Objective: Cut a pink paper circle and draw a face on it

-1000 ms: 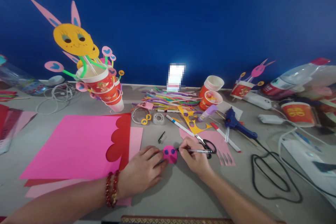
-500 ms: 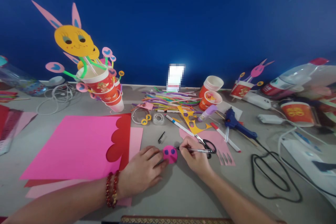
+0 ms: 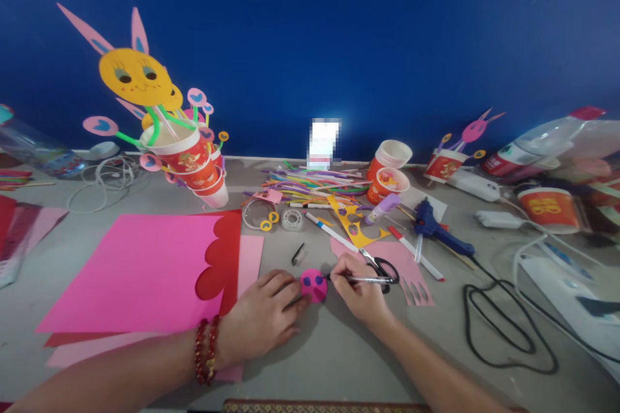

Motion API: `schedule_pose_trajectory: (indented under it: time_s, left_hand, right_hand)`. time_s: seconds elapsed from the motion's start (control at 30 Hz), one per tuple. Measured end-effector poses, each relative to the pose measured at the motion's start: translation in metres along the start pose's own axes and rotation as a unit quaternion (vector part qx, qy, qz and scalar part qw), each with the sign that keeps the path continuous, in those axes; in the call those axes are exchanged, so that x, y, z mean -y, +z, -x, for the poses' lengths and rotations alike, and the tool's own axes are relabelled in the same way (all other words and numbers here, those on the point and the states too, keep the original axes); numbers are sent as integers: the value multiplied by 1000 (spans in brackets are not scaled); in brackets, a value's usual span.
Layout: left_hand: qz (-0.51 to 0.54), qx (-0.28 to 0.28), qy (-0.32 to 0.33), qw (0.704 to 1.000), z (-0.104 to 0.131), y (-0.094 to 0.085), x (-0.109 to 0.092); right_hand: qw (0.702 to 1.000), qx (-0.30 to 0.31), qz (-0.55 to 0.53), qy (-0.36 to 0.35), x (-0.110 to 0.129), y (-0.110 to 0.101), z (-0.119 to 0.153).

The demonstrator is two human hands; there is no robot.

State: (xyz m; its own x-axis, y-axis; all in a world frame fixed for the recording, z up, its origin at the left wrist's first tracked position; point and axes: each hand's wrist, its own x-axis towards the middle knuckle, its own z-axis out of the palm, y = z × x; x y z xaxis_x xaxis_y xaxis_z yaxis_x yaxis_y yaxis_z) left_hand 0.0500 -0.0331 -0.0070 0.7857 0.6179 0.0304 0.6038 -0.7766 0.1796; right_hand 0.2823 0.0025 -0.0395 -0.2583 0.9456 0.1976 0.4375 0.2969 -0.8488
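Note:
A small round piece of bright pink paper (image 3: 314, 295) with two dark blue spots lies on the grey table. My left hand (image 3: 268, 313) rests palm down, fingers loosely stretched, fingertips at the paper's left edge. In my right hand (image 3: 361, 290) a pen (image 3: 365, 279) is pinched, its dark tip close to the paper's right edge; I cannot tell whether it touches. Just above the round piece lies a black pen cap (image 3: 298, 254). Behind my right hand are scissors (image 3: 386, 269) and a light pink paper scrap (image 3: 419, 284).
Pink and red paper sheets (image 3: 130, 271) lie left, before stacked cups with a yellow rabbit face (image 3: 135, 76). Coloured sticks (image 3: 314, 184), a tape roll (image 3: 292, 219) and paper cups (image 3: 387, 184) sit behind. At right are a blue glue gun (image 3: 440, 229), its cable and a power strip.
The pen in my right hand has tilted slightly and its tip sits a touch lower beside the pink round. My left hand stays in place.

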Motion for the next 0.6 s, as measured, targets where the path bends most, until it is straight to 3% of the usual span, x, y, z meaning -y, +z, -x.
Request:
schedule_pose_trajectory:
  time_s: [0.6]
  left_hand:
    - [-4, 1, -4, 1000, 1, 1, 0]
  right_hand:
    - [999, 15, 31, -2, 2, 0, -1]
